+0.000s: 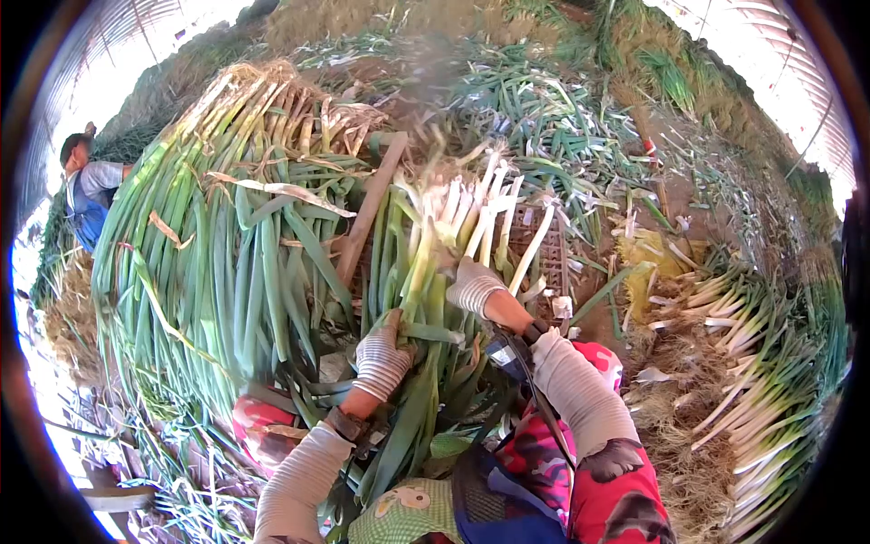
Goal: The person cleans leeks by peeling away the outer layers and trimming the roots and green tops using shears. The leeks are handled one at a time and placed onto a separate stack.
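Way off to the left a co-worker is standing behind a big heap of leeks, root ends pointing away from the wearer, with a wooden slat leaning at its right side. Next along is the left hand in a striped glove, fingers looking curled round the leafy part of a leek, whose paler shank points up and away, between the two hands. The right hand is right beside that shank, but it's blurry there so can't tell if those fingers are gripping. I'd guess it's pretty light, firm in the shank, floppy and a bit slick in the leaves, so hold the shank and don't bend it, it could snap. Past that, pale stalks lie by a crate, then some yellow sacking and a long row of leeks far right
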Motion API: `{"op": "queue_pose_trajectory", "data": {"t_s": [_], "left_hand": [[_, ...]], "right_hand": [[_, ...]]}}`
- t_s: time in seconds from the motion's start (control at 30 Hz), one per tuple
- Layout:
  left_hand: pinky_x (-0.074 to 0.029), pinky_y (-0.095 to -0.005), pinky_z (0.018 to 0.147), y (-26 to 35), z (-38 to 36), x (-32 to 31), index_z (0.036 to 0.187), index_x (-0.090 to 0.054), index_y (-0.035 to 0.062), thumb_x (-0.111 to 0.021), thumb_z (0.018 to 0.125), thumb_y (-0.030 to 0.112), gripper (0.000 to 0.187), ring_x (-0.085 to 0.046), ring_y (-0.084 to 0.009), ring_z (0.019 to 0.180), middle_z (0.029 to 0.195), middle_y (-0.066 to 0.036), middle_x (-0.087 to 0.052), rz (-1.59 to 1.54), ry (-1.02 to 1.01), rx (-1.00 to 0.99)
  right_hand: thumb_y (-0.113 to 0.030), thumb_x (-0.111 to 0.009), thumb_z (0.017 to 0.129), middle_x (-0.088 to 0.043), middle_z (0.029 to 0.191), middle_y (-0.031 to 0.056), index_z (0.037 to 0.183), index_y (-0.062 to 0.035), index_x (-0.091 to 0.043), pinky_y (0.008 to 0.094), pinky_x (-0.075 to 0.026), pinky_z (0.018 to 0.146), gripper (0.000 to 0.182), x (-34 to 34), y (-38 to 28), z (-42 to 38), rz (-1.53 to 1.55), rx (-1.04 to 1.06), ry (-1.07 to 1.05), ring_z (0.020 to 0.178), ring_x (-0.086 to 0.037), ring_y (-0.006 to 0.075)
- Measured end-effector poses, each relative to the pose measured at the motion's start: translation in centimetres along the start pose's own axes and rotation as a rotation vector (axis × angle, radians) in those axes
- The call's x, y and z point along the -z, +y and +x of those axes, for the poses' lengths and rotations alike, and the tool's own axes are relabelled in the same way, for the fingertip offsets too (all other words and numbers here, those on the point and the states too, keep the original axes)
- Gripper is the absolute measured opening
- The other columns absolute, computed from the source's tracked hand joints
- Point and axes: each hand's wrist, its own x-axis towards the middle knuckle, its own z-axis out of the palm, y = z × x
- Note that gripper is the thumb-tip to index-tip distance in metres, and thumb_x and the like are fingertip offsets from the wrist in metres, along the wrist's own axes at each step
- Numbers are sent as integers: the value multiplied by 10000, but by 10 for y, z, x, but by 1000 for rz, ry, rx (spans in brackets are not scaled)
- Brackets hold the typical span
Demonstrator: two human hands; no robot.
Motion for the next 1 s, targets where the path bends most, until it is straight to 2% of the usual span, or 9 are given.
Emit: {"op": "queue_pose_trajectory", "data": {"t_s": [0.17,0.27,0.37,0.47,0.57,0.67,0.87,0.9,1.0], "left_hand": [[-499,-384,797,-12,28,38,1162,-554,79,-770,620,141,587,-618,-344,904,976,-175,-645,-140,37,-41],[-507,-257,712,-18,47,75,1201,-512,12,-657,708,-65,520,-637,-183,796,897,-102,-662,-677,-70,-110],[-494,-221,689,25,6,108,1235,-473,-16,-631,720,-97,545,-597,-125,807,922,-88,-640,-899,-208,-30],[-485,-264,812,16,-28,75,1323,-407,16,-625,713,-134,665,-582,-147,928,1091,-89,-602,-282,-352,59],[-417,-286,946,-31,-54,-7,1346,-388,31,-663,678,-143,743,-522,-177,1100,1215,-104,-550,-1094,-367,243],[-420,-282,939,-24,-53,-12,1346,-391,32,-665,679,-140,742,-523,-185,1103,1210,-102,-552,-868,-328,138],[-442,-266,883,-31,-45,-5,1332,-431,72,-691,664,-120,743,-551,-156,1013,1119,-77,-597,-849,-349,168],[-444,-263,874,-29,-46,-4,1331,-434,71,-693,664,-116,739,-552,-152,1002,1113,-73,-598,-851,-350,184],[-447,-257,845,-29,-39,-2,1319,-447,61,-699,671,-87,711,-549,-136,955,1078,-59,-608,-866,-389,170]], "right_hand": [[-159,-579,731,-623,890,278,1074,140,-492,419,-521,745,463,-15,10,-4,-16,49,-66,840,-639,377],[-186,-600,718,-620,875,280,1131,134,-458,425,-524,734,542,8,4,-38,-38,161,-146,838,-637,378],[-252,-660,695,-619,858,274,1139,134,-409,411,-513,744,640,25,15,-52,36,49,95,842,-629,386],[-234,-634,710,-622,865,267,1093,115,-472,422,-508,743,543,44,17,-69,10,115,71,835,-628,382],[-226,-615,707,-625,903,267,1067,85,-528,416,-509,759,484,27,30,-64,-2,127,11,853,-629,375],[-216,-591,714,-625,940,265,1132,7,-538,412,-512,770,477,29,25,-73,-16,-22,16,878,-632,359],[-200,-596,723,-622,954,264,1107,31,-536,417,-507,746,452,27,41,-52,241,192,135,881,-634,351],[-234,-661,706,-623,997,241,1109,7,-556,411,-502,744,481,31,39,-37,65,-24,110,848,-639,335],[-284,-706,690,-630,972,243,1106,10,-567,404,-503,763,527,2,60,-6,10,179,8,835,-638,334]]}}
